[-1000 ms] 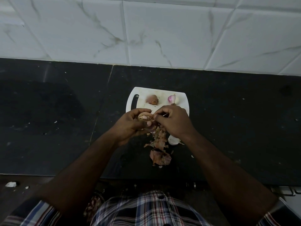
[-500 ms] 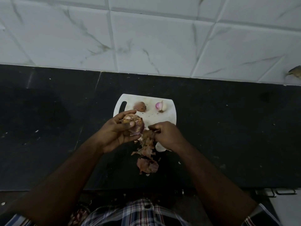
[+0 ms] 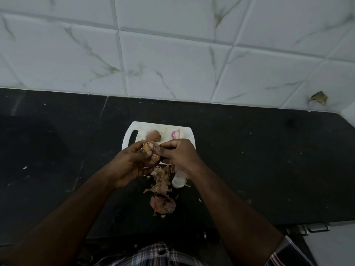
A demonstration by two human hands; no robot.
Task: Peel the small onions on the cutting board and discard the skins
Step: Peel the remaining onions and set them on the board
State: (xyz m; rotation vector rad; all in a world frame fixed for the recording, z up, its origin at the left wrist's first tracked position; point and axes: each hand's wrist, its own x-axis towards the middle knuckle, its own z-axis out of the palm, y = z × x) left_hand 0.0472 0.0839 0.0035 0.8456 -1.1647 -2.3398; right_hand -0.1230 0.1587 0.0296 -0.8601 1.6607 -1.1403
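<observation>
Our left hand (image 3: 132, 162) grips an onion (image 3: 151, 153) above the cutting board (image 3: 165, 129); our right hand (image 3: 178, 156) pinches its skin.

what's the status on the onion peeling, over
Left hand grips the small brown-skinned onion; right hand pinches its skin. Two more onions wait on the white plastic cutting board. Nothing in the way.

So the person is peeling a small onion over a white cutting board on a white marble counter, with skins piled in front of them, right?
Nearly. The head view shows the counter is black; only the wall tiles behind it are white marble. The rest holds: both hands, left and right, work a small brown-skinned onion over the white plastic cutting board, with papery skins piled nearer the person.
</observation>
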